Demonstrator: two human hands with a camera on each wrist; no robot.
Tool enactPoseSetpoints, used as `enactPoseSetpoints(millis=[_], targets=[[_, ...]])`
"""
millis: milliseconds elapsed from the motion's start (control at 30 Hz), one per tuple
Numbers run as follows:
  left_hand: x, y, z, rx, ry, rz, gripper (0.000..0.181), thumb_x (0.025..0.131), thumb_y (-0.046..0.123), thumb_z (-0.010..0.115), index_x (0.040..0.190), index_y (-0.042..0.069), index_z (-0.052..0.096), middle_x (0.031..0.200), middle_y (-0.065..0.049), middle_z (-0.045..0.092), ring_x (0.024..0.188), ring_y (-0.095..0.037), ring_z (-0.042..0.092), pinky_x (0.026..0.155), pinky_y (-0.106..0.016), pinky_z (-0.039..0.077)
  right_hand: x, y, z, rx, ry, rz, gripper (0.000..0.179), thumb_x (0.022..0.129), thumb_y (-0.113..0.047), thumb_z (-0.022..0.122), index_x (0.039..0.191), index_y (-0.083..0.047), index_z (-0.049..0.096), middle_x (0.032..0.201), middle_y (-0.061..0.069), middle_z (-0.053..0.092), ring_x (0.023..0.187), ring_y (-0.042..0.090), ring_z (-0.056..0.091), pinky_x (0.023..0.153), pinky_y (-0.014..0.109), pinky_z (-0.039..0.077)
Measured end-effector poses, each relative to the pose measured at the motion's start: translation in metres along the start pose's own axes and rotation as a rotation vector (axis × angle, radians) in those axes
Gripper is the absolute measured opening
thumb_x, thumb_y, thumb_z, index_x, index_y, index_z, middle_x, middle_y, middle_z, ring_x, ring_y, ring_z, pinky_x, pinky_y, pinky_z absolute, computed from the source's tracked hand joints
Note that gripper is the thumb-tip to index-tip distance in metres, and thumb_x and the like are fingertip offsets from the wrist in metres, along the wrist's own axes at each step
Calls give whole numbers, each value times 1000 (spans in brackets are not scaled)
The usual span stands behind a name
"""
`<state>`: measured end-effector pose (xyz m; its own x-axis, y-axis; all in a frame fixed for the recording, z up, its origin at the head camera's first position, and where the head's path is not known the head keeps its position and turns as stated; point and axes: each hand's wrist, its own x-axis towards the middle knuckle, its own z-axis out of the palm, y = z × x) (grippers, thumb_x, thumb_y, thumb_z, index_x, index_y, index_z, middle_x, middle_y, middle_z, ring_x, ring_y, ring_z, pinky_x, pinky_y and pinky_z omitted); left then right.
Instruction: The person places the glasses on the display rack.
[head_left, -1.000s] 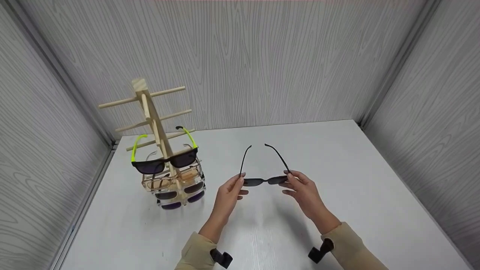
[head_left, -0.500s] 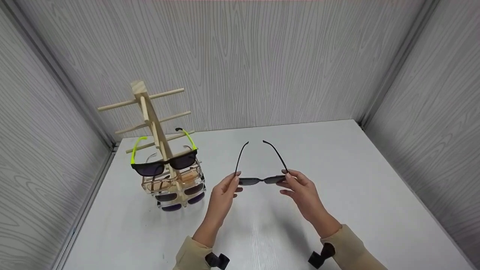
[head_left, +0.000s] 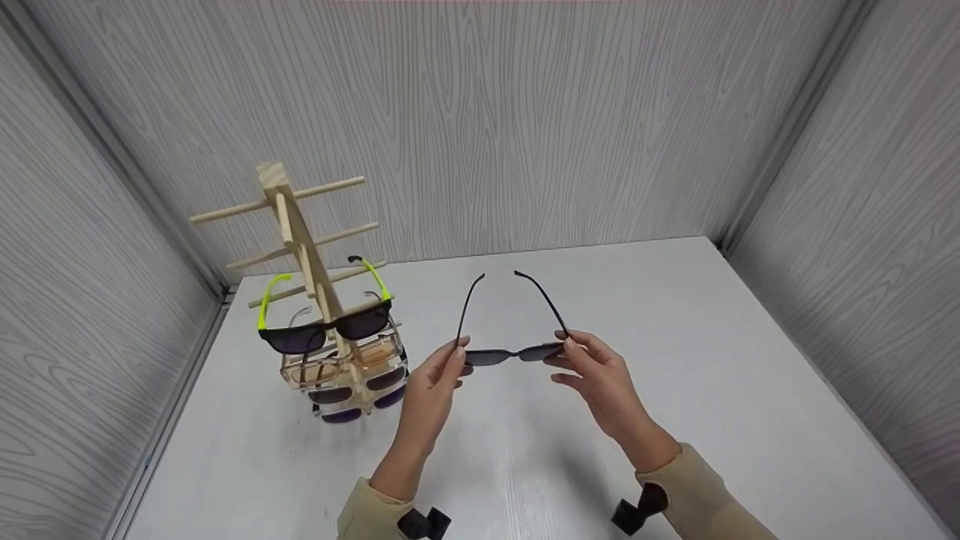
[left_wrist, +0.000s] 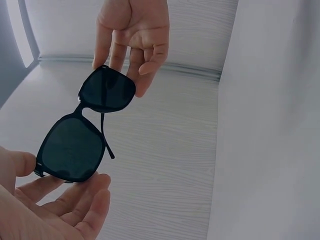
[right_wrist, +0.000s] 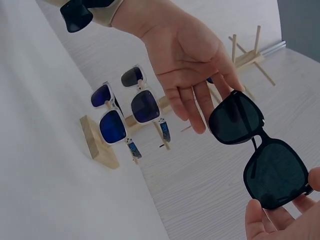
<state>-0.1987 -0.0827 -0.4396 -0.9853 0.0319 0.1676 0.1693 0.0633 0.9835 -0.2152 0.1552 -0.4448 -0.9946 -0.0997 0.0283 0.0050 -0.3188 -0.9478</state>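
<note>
A pair of black sunglasses point(head_left: 487, 358) with dark lenses is held up over the white table, both temples unfolded and pointing away from me. My left hand point(head_left: 430, 390) pinches the left hinge corner between thumb and fingers. At the opposite corner my right hand point(head_left: 600, 382) pinches the frame in the same way, its lower fingers spread beneath. In the left wrist view the lenses point(left_wrist: 72, 147) face the camera, tilted, with a hand at each end. The right wrist view also shows the sunglasses point(right_wrist: 275, 172) between both hands.
Left of my hands stands a wooden eyewear rack point(head_left: 300, 225) with bare upper pegs. Black sunglasses with neon-yellow temples point(head_left: 300, 337) hang on it, above several clear-framed pairs point(right_wrist: 112, 125). Wood-grain panels point(head_left: 480, 127) enclose the white table point(head_left: 675, 315) at the back and sides.
Both hands have shifted left with the black sunglasses, slightly toward the rack and a little farther from me. The hold on both corners stays the same.
</note>
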Motion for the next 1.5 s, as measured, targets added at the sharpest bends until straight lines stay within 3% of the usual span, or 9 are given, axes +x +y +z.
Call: enactPoseSetpoints(millis=[467,700,933,1133,1400,1500], targets=[[-7,18,-12,-6,30,33,39,97,31,49,127,8,56,118,-9,61,100,-22,60,87,-37,46,0,-12,17,41,-33,3,26,94,-18,57,115,-3,58,107,20,58,103,34,57,83,42,48],[-9,24,-18,-47,40,46,39,97,29,50,127,5,56,111,-12,63,98,-24,60,86,-37,47,-1,-15,24,34,-66,-20,28,93,-20,58,116,-3,58,109,20,57,103,34,57,84,41,48],[-14,30,-26,-69,96,54,35,97,25,51,125,5,57,111,-11,62,98,-26,60,86,-37,48,1,-18,35,44,-113,-29,30,93,-20,59,117,-3,58,110,17,57,104,34,56,85,41,48],[-17,37,-31,-95,96,98,35,97,24,51,126,5,57,112,-10,61,97,-29,60,81,-35,50,2,-24,42,57,-149,-65,27,93,-20,58,115,-4,60,110,16,59,103,34,57,83,39,48],[-21,43,-38,-57,133,143,33,98,22,50,125,6,57,120,-7,60,94,-24,61,76,-32,51,4,-29,51,73,-201,-90,24,94,-14,55,115,-4,60,111,21,59,100,32,60,81,37,49],[-23,46,-40,-20,160,150,32,98,22,50,125,8,58,115,-7,62,87,-22,61,74,-30,51,5,-30,54,71,-212,-94,24,95,-14,55,116,-4,60,108,18,61,99,31,60,80,37,50]])
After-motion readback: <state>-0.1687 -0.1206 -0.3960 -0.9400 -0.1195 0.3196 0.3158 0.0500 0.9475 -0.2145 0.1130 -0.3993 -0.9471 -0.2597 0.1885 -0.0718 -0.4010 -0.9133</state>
